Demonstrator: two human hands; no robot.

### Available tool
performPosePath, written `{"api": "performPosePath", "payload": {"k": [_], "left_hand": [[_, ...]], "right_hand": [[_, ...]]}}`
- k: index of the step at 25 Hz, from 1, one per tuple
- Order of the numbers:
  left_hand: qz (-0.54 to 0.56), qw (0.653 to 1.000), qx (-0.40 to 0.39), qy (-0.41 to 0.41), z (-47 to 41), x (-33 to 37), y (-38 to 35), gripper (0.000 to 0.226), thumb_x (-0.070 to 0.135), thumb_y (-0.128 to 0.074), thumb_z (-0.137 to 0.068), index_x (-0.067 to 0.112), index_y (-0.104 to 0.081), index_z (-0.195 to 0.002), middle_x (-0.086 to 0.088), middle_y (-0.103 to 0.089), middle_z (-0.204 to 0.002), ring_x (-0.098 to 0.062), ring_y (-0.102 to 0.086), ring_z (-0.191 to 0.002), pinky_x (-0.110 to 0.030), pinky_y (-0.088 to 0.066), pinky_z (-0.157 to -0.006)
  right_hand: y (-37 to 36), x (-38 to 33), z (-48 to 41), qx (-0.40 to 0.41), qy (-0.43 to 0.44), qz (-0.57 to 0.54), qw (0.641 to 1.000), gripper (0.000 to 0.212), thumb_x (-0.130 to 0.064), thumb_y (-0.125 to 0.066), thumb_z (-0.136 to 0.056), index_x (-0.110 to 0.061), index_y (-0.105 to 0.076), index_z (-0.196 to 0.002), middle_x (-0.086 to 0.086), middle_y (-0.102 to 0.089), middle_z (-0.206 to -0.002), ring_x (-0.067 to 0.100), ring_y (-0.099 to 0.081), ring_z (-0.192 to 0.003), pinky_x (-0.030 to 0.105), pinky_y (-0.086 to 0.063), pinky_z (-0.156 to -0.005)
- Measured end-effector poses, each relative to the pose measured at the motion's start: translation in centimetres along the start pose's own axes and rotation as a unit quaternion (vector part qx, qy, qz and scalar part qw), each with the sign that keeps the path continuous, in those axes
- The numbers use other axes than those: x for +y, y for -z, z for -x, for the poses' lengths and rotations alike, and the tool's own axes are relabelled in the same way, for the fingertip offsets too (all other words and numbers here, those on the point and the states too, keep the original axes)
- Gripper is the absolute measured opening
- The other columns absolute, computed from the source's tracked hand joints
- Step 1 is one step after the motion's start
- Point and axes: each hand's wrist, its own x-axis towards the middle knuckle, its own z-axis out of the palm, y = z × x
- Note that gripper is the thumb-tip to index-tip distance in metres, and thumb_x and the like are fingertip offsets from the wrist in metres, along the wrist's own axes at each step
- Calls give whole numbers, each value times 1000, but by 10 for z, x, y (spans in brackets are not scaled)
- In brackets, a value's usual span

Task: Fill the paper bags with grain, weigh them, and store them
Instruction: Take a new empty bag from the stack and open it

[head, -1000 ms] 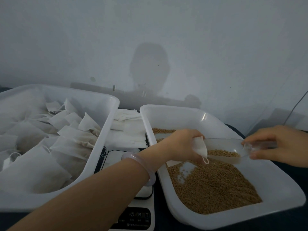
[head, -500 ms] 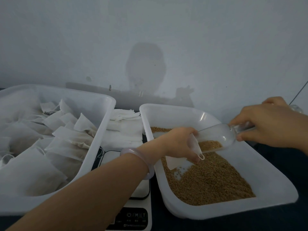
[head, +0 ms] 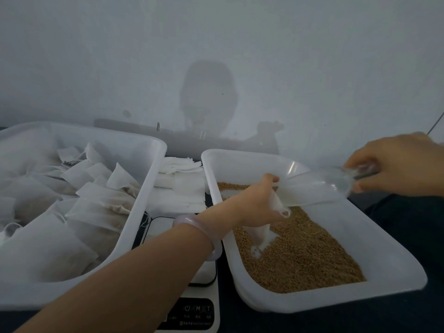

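From the head camera, the left hand (head: 258, 203) reaches over the white plastic tray (head: 389, 267) of golden-brown grain (head: 305, 258). Its fingers are curled, pinching the mouth of a small white paper bag (head: 263, 236), which hangs below the hand with its bottom touching the grain. The right hand (head: 396, 168) has its fingers and thumb wrapped round the handle of a clear plastic scoop (head: 319, 186). The scoop is tipped with its lip down, right at the bag's opening. It is blurred, so I cannot tell how much grain is left in it.

The step in hand looks like pouring. To do it well, the left fingers should hold the mouth wide and the bag upright. The scoop's lip should sit just inside the mouth and tip slowly, so that strays fall into the tray. The white digital scale (head: 192, 308) sits between this tray and the white plastic bin (head: 153, 183) of filled paper bags (head: 101, 207), ready for weighing.
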Motion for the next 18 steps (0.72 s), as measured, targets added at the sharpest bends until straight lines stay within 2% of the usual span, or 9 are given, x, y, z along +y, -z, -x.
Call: {"api": "performPosePath", "payload": {"k": [2, 4, 5, 7, 8, 10, 12, 15, 18], "left_hand": [[32, 999, 26, -2, 1, -1, 2, 75, 16, -61, -86, 17, -14, -144, 0, -55, -96, -13, -55, -81, -17, -44, -63], [55, 998, 43, -4, 3, 0, 3, 76, 12, -61, -86, 19, -12, -144, -8, -59, -101, -20, -59, -87, -29, -51, -72], [58, 997, 45, -6, 4, 1, 3, 77, 12, -61, -86, 19, -12, -145, -8, -58, -98, -20, -59, -86, -29, -51, -71], [53, 998, 43, -9, 4, 1, 3, 77, 15, -63, -86, 19, -12, -145, 2, -52, -85, -10, -53, -73, -20, -42, -59], [50, 998, 42, -7, 5, 1, 3, 78, 16, -63, -86, 19, -13, -145, 6, -47, -81, -8, -50, -69, -17, -37, -55], [52, 998, 42, -4, 5, 1, 3, 78, 17, -64, -85, 20, -13, -144, 7, -45, -82, -9, -49, -71, -16, -35, -55], [63, 997, 39, 0, 5, 1, 4, 79, 16, -64, -85, 20, -12, -145, -1, -52, -94, -17, -55, -83, -22, -44, -64], [101, 994, 44, 12, 6, 2, 6, 80, 13, -64, -85, 21, -11, -145, -10, -56, -111, -24, -59, -98, -36, -50, -86], [122, 992, 36, 16, 6, 1, 7, 80, 12, -64, -85, 22, -12, -145, -11, -56, -114, -25, -59, -100, -39, -50, -89]], "right_hand": [[-21, 18, 12, -47, -42, -71, 996, 30, -46, -78, -66, -51, -59, -88, -24, -59, -90, 4, -55, -89, 29, -37, -83], [-60, 17, 32, -117, -19, -83, 990, 33, -41, -77, -72, -51, -55, -95, -24, -57, -99, -1, -53, -93, 25, -42, -88], [-79, 8, 42, -143, 5, -90, 986, 33, -43, -75, -74, -53, -53, -97, -27, -54, -100, -5, -51, -94, 21, -42, -90], [-105, -8, 57, -163, 36, -156, 974, 30, -44, -74, -75, -54, -53, -93, -29, -56, -96, -9, -52, -90, 10, -42, -81], [-112, -12, 61, -164, 38, -192, 967, 29, -41, -75, -75, -54, -56, -92, -28, -58, -94, -12, -52, -90, 8, -42, -75], [-116, -12, 62, -158, 25, -247, 956, 27, -38, -78, -72, -50, -63, -91, -26, -62, -92, -13, -53, -92, 10, -44, -76], [-108, -5, 60, -161, 1, -314, 936, 26, -45, -78, -66, -49, -68, -90, -27, -65, -95, -10, -57, -93, 18, -47, -80], [-88, 9, 60, -151, -8, -366, 918, 40, -53, -72, -56, -59, -64, -95, -31, -65, -102, -11, -59, -96, 19, -45, -80], [-77, 22, 59, -119, -42, -381, 916, 42, -55, -73, -53, -57, -66, -94, -31, -65, -104, -13, -59, -95, 21, -49, -79]]}}
